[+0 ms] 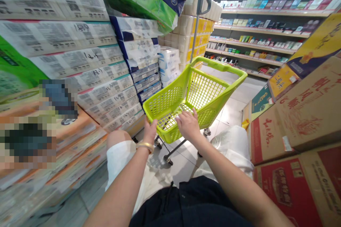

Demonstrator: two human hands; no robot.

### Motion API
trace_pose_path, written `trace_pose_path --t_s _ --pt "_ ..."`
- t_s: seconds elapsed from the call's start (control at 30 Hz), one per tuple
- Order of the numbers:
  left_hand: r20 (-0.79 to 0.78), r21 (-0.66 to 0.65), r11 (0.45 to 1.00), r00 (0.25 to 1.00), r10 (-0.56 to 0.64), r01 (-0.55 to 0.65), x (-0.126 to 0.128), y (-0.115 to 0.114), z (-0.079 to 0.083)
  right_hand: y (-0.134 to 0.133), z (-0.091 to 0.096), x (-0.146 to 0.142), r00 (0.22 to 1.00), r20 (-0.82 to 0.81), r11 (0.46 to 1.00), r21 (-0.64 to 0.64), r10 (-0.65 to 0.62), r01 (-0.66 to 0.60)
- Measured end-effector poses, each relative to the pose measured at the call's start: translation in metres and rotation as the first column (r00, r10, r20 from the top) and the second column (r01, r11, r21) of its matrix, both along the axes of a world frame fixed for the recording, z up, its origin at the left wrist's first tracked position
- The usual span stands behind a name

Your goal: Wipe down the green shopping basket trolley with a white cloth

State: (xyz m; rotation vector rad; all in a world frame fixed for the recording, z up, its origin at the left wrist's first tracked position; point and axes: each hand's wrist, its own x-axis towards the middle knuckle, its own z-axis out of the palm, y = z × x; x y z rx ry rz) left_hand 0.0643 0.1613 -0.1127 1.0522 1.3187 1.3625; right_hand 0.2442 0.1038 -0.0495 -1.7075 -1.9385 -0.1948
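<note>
A lime-green shopping cart with a meshed plastic basket stands on wheels close before my knees. My left hand, with a gold bangle at the wrist, holds the basket's near left edge; the thumb shows and the other fingers are mostly hidden. Over the near right part of the rim lies my right hand, its fingers bent down toward the inside of the basket and its thumb raised. I see only bare mesh inside the basket.
Stacked tissue packs rise on the left, and green and navy packs lean over the cart. Cardboard cartons line the right side. Behind are shelves of small boxes and bottles. A metal pole stands behind the basket.
</note>
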Motion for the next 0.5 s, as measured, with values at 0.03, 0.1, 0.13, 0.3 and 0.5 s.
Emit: trace_pose_path --t_s 0.03,0.1,0.13,0.3,0.5 --pt "-0.005 -0.001 1.000 1.000 -0.005 0.005 -0.001 0.001 0.000 -0.004 -0.003 -0.014 0.998 0.013 0.998 0.011 0.062 -0.062" --pt "-0.013 0.005 1.000 1.000 -0.007 0.007 -0.002 0.002 0.001 -0.010 -0.007 -0.035 0.988 0.035 0.988 0.027 0.149 -0.150" --pt "-0.013 0.007 1.000 1.000 -0.008 0.008 -0.003 0.002 0.001 -0.012 -0.008 -0.041 0.984 0.042 0.984 0.031 0.172 -0.173" --pt "-0.018 -0.014 1.000 1.000 -0.022 0.022 -0.007 0.003 0.006 -0.006 -0.002 -0.014 0.994 0.028 0.994 0.033 0.106 -0.107" --pt "-0.009 -0.029 1.000 1.000 -0.010 0.010 -0.006 0.002 0.007 0.014 0.013 0.054 0.988 0.002 0.988 -0.005 -0.152 0.152"
